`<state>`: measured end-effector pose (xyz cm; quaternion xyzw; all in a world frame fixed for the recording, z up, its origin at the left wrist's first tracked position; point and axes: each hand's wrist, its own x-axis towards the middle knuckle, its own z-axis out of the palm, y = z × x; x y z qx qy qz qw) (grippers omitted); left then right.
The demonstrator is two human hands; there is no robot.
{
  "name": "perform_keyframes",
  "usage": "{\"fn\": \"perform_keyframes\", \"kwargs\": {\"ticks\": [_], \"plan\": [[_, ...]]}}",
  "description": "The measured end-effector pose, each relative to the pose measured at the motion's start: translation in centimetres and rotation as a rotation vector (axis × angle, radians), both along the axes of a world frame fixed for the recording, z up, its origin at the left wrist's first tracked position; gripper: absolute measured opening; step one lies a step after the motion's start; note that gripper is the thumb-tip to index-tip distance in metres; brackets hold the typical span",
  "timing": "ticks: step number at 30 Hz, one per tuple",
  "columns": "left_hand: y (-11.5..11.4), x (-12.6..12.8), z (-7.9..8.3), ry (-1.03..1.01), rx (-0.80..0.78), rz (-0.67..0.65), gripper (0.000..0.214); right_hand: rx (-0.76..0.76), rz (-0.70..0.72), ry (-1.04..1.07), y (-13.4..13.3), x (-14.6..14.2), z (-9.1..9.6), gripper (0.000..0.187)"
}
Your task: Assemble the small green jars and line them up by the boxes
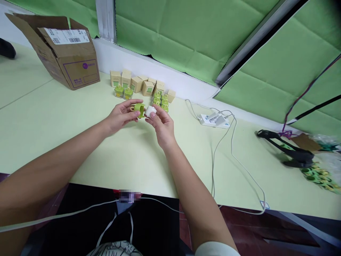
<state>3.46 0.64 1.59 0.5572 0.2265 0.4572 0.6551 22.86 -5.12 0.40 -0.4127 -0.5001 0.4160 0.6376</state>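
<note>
My left hand (123,114) is closed around a hollow green cap (139,109) with a small ring handle, its open side turned to the right. In my right hand (163,125) is a small white round piece (150,111), pinched between thumb and fingers. The two parts face each other above the table, close together. Just behind my hands stand several small green-topped containers (164,103) with ring handles, and two more like them, one a green-lidded jar (128,93), stand to the left.
A row of small cardboard boxes (136,84) lines the wall. An open carton (77,67) stands at back left. A power strip (214,121) with trailing cables lies right, beyond it a black stand (295,153) and bagged green parts (319,177).
</note>
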Motion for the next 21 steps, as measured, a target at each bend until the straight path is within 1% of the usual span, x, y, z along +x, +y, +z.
{"fn": "perform_keyframes", "kwargs": {"ticks": [3,7,10,16,21], "plan": [[-0.21,0.23,-0.04,0.023,0.007,-0.001,0.062,0.015,-0.029,-0.077,0.10,0.00,-0.22,0.057],[-0.12,0.35,-0.29,0.020,0.032,-0.010,0.062,0.079,-0.037,-0.136,0.13,-0.17,-0.34,0.054],[0.01,0.35,-0.52,0.015,0.014,-0.019,0.061,0.099,-0.045,-0.160,0.04,-0.24,-0.31,0.053],[-0.16,0.51,-0.54,0.015,-0.068,-0.025,0.062,0.120,-0.055,-0.189,-0.05,-0.14,-0.15,0.056],[-0.13,0.59,-0.60,0.016,-0.060,-0.024,0.063,0.134,-0.041,-0.190,-0.18,-0.28,-0.13,0.057]]}}
